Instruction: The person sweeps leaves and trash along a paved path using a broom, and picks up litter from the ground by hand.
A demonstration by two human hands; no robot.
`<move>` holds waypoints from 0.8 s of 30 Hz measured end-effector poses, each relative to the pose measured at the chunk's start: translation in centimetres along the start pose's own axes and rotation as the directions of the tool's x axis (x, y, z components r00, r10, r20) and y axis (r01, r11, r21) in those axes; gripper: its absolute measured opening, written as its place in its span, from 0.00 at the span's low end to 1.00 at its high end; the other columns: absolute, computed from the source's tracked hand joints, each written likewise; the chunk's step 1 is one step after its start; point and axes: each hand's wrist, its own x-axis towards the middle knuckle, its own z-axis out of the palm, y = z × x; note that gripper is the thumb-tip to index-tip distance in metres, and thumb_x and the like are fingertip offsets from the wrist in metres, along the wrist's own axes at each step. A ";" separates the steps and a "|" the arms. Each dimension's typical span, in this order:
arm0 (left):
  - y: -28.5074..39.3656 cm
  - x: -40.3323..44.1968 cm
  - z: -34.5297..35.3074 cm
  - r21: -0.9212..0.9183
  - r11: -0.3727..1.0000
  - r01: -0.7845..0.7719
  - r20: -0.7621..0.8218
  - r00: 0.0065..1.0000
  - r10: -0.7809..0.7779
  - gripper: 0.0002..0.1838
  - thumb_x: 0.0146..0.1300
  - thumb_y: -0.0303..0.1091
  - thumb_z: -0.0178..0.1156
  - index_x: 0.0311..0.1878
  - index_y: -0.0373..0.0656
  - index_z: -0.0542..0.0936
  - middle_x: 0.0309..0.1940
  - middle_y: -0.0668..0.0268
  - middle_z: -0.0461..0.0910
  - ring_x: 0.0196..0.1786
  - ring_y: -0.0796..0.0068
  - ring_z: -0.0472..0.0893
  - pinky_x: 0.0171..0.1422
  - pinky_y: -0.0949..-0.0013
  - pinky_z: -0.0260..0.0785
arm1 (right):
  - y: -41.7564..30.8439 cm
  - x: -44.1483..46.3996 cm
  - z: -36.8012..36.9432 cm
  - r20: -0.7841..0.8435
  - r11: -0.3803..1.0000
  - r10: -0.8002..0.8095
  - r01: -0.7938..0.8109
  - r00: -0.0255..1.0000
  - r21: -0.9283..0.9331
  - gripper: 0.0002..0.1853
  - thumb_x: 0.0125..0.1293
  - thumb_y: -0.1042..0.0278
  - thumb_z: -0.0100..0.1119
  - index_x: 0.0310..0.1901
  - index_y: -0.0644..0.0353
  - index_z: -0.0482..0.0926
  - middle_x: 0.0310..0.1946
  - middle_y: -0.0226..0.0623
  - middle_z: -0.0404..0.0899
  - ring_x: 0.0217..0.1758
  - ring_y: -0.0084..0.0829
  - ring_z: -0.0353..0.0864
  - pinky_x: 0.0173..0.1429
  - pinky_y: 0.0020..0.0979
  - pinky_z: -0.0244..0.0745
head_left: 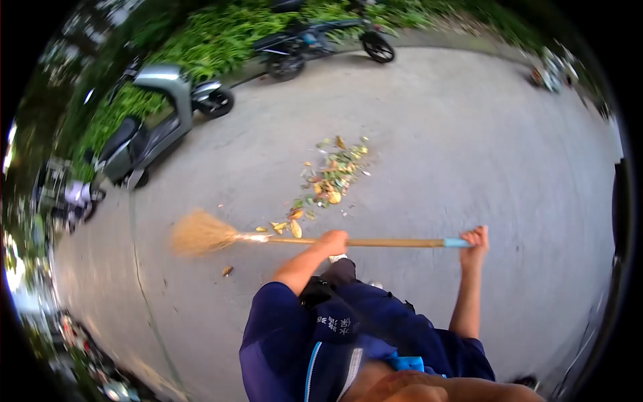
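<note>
A long broom (395, 242) with a wooden handle lies level across the view in front of me. Its straw bristles (203, 233) fan out at the left and look slightly blurred. My left hand (333, 242) is wrapped round the handle near its middle. At the far right, my right hand (474, 242) grips the end by the light-blue sleeve on the handle. Just beyond the broom, a pile of green, yellow and brown leaves (338, 175) is strewn on the grey pavement (429, 120). A few yellow leaves (295, 228) lie close to the handle.
A grey scooter (164, 110) and a dark motorbike (315, 43) are parked along the green plants (207, 40) at the back left. Another two-wheeler (552, 70) stands at the far right. A single brown leaf (228, 271) lies below the bristles.
</note>
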 end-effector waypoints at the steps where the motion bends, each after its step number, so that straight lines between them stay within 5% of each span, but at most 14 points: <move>1: 3.8 1.7 1.7 -0.004 0.994 -0.111 0.084 0.990 0.111 0.10 0.42 0.30 0.56 0.30 0.39 0.79 0.30 0.50 0.78 0.37 0.53 0.78 0.42 0.56 0.70 | -4.0 -2.4 -5.1 -0.041 0.996 -0.069 0.071 0.997 0.059 0.13 0.65 0.62 0.46 0.23 0.54 0.64 0.10 0.19 0.53 0.15 0.15 0.55 0.26 0.22 0.59; 3: 12.3 3.2 4.9 0.010 0.964 -0.265 0.257 0.933 0.253 0.09 0.42 0.29 0.56 0.30 0.40 0.79 0.29 0.50 0.78 0.37 0.52 0.78 0.40 0.56 0.71 | -10.8 -10.6 -12.8 -0.286 0.954 -0.242 0.281 0.927 0.103 0.13 0.67 0.64 0.43 0.23 0.54 0.64 0.09 0.18 0.53 0.13 0.14 0.53 0.26 0.20 0.57; 5: 19.6 4.1 9.4 -0.037 0.891 -0.452 0.330 0.836 0.438 0.08 0.40 0.29 0.57 0.28 0.41 0.79 0.28 0.53 0.78 0.35 0.55 0.78 0.39 0.56 0.71 | -15.5 -20.4 -18.7 -0.307 0.901 -0.407 0.434 0.860 0.020 0.12 0.68 0.65 0.41 0.24 0.54 0.63 0.08 0.18 0.51 0.13 0.14 0.51 0.26 0.20 0.54; 6: 23.4 3.9 10.2 -0.035 0.853 -0.520 0.379 0.783 0.493 0.08 0.39 0.29 0.57 0.27 0.41 0.79 0.27 0.55 0.78 0.35 0.57 0.79 0.38 0.57 0.71 | -16.5 -25.0 -18.6 -0.521 0.849 -0.498 0.513 0.693 -0.129 0.12 0.67 0.67 0.40 0.23 0.52 0.61 0.08 0.19 0.49 0.13 0.15 0.50 0.26 0.20 0.53; 7: 26.5 3.9 10.8 -0.026 0.803 -0.595 0.411 0.726 0.551 0.08 0.38 0.29 0.58 0.27 0.41 0.79 0.26 0.56 0.78 0.35 0.57 0.79 0.38 0.57 0.71 | -17.3 -29.8 -21.5 -0.462 0.813 -0.539 0.579 0.704 -0.064 0.12 0.67 0.68 0.39 0.24 0.52 0.60 0.09 0.20 0.48 0.14 0.16 0.50 0.27 0.21 0.53; 11: 33.1 6.8 13.8 0.052 0.636 -0.770 0.439 0.590 0.678 0.08 0.37 0.29 0.58 0.26 0.45 0.80 0.27 0.58 0.79 0.35 0.57 0.79 0.39 0.57 0.70 | -14.1 -38.9 -20.0 -0.770 0.692 -0.532 0.706 0.353 -0.154 0.14 0.67 0.65 0.42 0.22 0.53 0.61 0.09 0.22 0.48 0.14 0.18 0.51 0.36 0.24 0.63; 12: 33.8 8.3 13.6 0.098 0.593 -0.799 0.475 0.561 0.678 0.08 0.38 0.29 0.59 0.27 0.46 0.80 0.27 0.58 0.79 0.36 0.57 0.79 0.41 0.57 0.69 | -12.4 -41.8 -25.8 -0.570 0.731 -0.571 0.682 0.590 -0.026 0.14 0.68 0.61 0.42 0.24 0.56 0.63 0.10 0.25 0.54 0.18 0.20 0.61 0.44 0.27 0.66; 14: 33.6 12.2 14.6 0.298 0.532 -0.792 0.387 0.610 0.691 0.08 0.38 0.30 0.60 0.27 0.50 0.81 0.29 0.62 0.79 0.41 0.61 0.77 0.50 0.57 0.65 | -8.3 -38.4 -20.2 -0.754 0.756 -0.537 0.613 0.377 -0.232 0.14 0.68 0.58 0.42 0.28 0.59 0.65 0.13 0.29 0.63 0.27 0.24 0.71 0.48 0.28 0.66; 16: 32.2 16.2 13.9 0.438 0.521 -0.733 0.253 0.657 0.710 0.07 0.39 0.33 0.62 0.27 0.52 0.81 0.31 0.67 0.79 0.45 0.66 0.75 0.58 0.57 0.57 | -3.9 -33.3 -15.1 -0.733 0.816 -0.508 0.525 0.453 -0.241 0.15 0.67 0.56 0.43 0.34 0.61 0.66 0.21 0.32 0.70 0.38 0.28 0.73 0.52 0.31 0.66; 19: 29.3 20.1 10.4 0.485 0.576 -0.658 0.218 0.729 0.649 0.06 0.40 0.34 0.63 0.27 0.53 0.81 0.31 0.70 0.78 0.46 0.70 0.73 0.60 0.58 0.55 | 0.3 -24.8 -6.0 -0.766 0.845 -0.452 0.494 0.457 -0.204 0.16 0.66 0.55 0.44 0.39 0.62 0.67 0.27 0.31 0.70 0.40 0.27 0.72 0.57 0.31 0.63; 24: 19.3 24.2 5.5 0.354 0.734 -0.580 -0.062 0.769 0.637 0.03 0.43 0.34 0.61 0.23 0.54 0.78 0.29 0.75 0.75 0.44 0.73 0.72 0.52 0.61 0.58 | 4.1 -16.8 0.0 -0.450 0.872 -0.488 0.436 0.748 -0.223 0.14 0.65 0.56 0.47 0.40 0.61 0.69 0.31 0.31 0.70 0.44 0.26 0.70 0.62 0.30 0.58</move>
